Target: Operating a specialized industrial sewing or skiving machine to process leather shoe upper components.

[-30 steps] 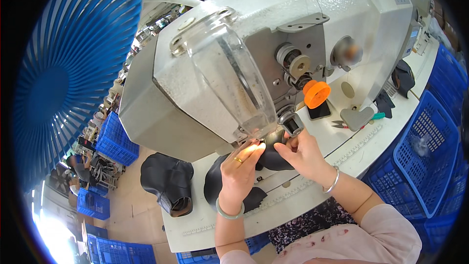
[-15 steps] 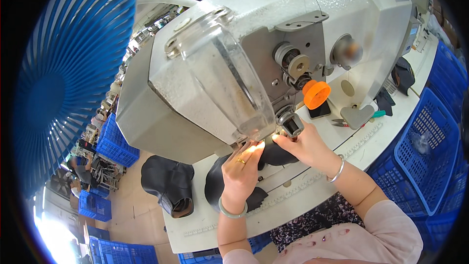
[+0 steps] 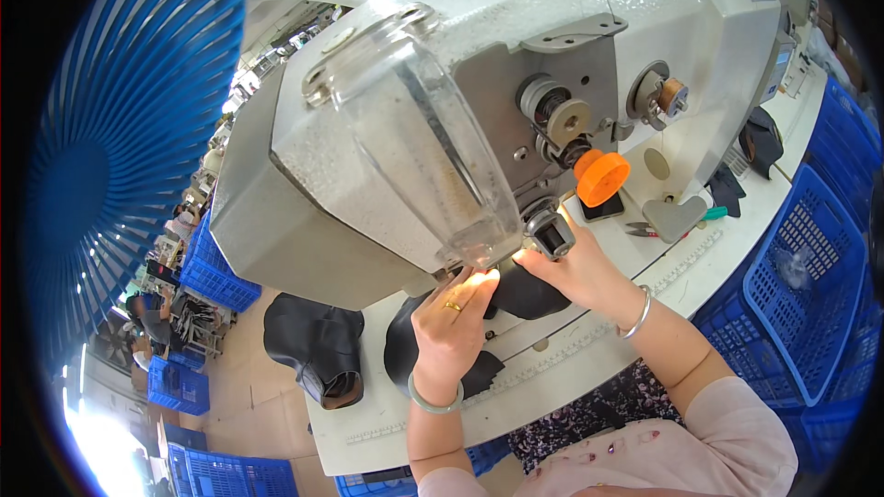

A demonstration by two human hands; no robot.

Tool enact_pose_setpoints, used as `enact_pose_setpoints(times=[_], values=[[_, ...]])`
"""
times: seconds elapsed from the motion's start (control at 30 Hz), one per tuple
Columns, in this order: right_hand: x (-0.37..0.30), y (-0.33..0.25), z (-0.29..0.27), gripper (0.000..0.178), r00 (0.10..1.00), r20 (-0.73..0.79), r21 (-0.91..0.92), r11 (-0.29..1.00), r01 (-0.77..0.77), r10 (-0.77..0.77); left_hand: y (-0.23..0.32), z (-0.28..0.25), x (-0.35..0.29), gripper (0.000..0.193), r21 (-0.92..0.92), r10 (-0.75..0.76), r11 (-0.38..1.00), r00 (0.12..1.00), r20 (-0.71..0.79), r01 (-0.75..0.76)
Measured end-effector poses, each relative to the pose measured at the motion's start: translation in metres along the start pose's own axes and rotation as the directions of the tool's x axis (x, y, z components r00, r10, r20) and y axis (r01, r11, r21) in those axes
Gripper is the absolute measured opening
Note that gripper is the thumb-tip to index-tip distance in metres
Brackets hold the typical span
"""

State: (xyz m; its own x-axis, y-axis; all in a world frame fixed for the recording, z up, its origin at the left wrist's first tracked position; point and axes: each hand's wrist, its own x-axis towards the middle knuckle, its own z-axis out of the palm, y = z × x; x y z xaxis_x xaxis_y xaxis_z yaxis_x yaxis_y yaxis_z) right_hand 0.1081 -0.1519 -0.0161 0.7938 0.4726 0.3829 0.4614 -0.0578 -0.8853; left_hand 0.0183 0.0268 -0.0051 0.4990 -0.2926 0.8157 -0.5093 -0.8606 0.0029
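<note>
A black leather-like piece lies on the bed of a large white sewing machine, partly hidden beneath its head. My left hand, with a gold ring and a pale bangle, presses the piece with fingers held close together, fingertips in the lamp light below the clear guard. My right hand, wearing a silver bangle, grips the piece's right side, thumb on top. A metal machine part covers some of its fingers. The needle area is hidden.
Left on the table rests a folded black shoe upper. Beyond my right hand are a phone and red-handled snips. Blue crates stand to the right. A large blue fan fills the left side.
The blurred round part on the machine's front now looks sharp. The black piece has shifted slightly, showing a rounder lower edge between my hands. Both hands stay almost in place.
</note>
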Motion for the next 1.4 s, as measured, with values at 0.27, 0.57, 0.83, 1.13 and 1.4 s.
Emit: enact_pose_setpoints(times=[0.27, 0.57, 0.83, 1.13, 1.4], values=[[0.019, 0.001, -0.015, 0.040, 0.997, 0.077, -0.032, 0.999, 0.024, -0.022, 0.012, 0.005, 0.004, 0.024, 0.202, 0.020, 0.979, 0.999, 0.035, -0.026], [0.017, -0.001, -0.013, 0.039, 0.994, 0.103, -0.079, 0.996, 0.049, -0.041, -0.004, 0.006, -0.004, 0.027, -0.018, -0.041, 0.999, 0.996, -0.076, 0.040], [0.030, -0.013, -0.025, 0.034, 0.985, 0.173, -0.155, 0.988, 0.007, 0.020, -0.002, 0.007, 0.001, 0.027, 0.056, 0.019, 0.998, 0.997, -0.077, -0.015], [0.036, -0.015, -0.029, 0.030, 0.986, 0.156, -0.228, 0.974, -0.013, 0.050, 0.004, 0.006, 0.003, 0.027, 0.133, 0.033, 0.991, 0.997, -0.063, -0.024], [-0.012, -0.006, -0.012, 0.053, 0.717, 0.148, -0.583, 0.526, 0.619, -0.681, -0.005, 0.006, -0.004, 0.025, 0.034, 0.001, 0.999, 0.996, -0.086, 0.002]])
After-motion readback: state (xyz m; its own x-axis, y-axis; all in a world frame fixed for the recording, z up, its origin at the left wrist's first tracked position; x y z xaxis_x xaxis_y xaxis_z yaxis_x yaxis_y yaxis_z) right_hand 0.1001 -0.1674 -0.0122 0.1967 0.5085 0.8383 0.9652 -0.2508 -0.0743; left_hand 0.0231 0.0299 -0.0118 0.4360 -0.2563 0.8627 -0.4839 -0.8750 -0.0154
